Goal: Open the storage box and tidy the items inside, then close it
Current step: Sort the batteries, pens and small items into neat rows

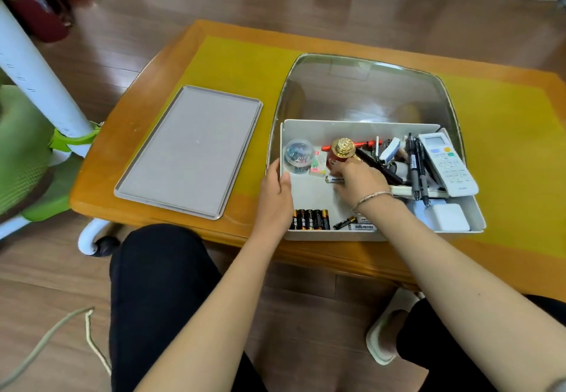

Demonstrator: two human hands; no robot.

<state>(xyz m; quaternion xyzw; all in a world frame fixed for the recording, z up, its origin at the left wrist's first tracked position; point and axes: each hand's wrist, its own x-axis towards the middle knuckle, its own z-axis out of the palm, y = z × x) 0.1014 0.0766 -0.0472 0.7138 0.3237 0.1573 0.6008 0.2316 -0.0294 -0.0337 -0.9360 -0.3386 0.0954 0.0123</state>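
Note:
The white storage box (pixel 361 125) stands open on the table, its clear lid (pixel 364 91) tilted up behind it. My left hand (pixel 275 189) grips the box's left wall. My right hand (pixel 361 180) is inside, fingers closed around the lower part of an upright red bottle with a gold cap (pixel 344 148). A loose battery (pixel 332 179) lies just under that hand. A row of black batteries (pixel 311 219) lines the front wall. A round jar of clips (pixel 298 155) and sticky notes (pixel 318 166) sit at the left. Pens (pixel 416 165), a white remote (pixel 448 161) and a white charger (pixel 447 217) fill the right side.
A flat grey tray (pixel 190 152) lies on the yellow mat (pixel 245 63) to the left of the box. The wooden table's front edge (pixel 171 220) runs just above my knees. A green and white chair (pixel 36 134) stands at the far left.

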